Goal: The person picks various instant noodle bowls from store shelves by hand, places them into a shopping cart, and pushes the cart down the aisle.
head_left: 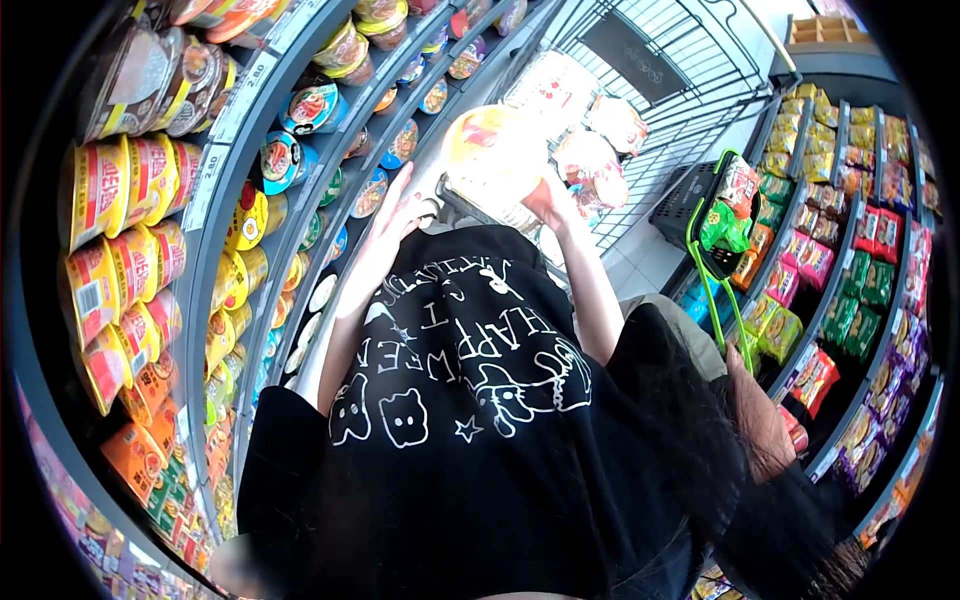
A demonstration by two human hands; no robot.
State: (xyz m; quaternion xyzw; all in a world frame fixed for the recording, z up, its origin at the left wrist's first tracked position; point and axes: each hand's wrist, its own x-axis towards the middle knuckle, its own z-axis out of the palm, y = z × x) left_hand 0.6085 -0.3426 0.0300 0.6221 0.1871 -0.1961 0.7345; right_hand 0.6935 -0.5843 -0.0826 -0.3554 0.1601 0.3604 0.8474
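Note:
In the head view my right hand (548,203) grips the side of a large round instant noodle bowl (492,150) with an orange and white lid, washed out by glare. The bowl is over the near end of a wire shopping cart (690,95). My left hand (396,216) is to the left of the bowl, apart from it, fingers stretched toward the shelf, with a ring on one finger. Inside the cart lie a white pack (553,88) and several wrapped food packages (590,168).
Shelves of instant noodle cups (150,180) rise close on my left. To the right, another person's hand (760,400) is by the green handle of a black basket (680,200) holding packets. Beyond stands a shelf of bagged noodles (860,290).

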